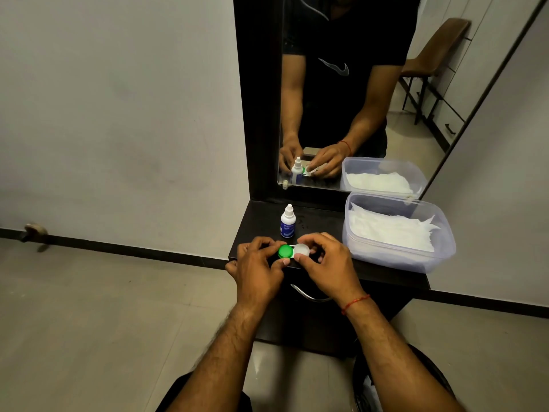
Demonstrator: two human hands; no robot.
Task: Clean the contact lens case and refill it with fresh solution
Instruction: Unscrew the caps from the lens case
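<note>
Lens case (293, 251), just in front of the solution bottle (287, 223): left hand (258, 263) pinches the green cap (285, 251), right hand (328, 263) pinches the white cap (303, 250); step judged uncapping, so next twist one cap while steadying the other.

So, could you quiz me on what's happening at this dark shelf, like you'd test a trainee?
1. True or false: the small white dropper bottle with a blue label stands upright behind the plastic contact lens case.
2. The right hand has its grip on which round cap? A green, B white, C neither.
3. Fill in: the clear plastic tub of white tissue stands to the bottle's ____.
Key: 1 true; 2 B; 3 right.
</note>
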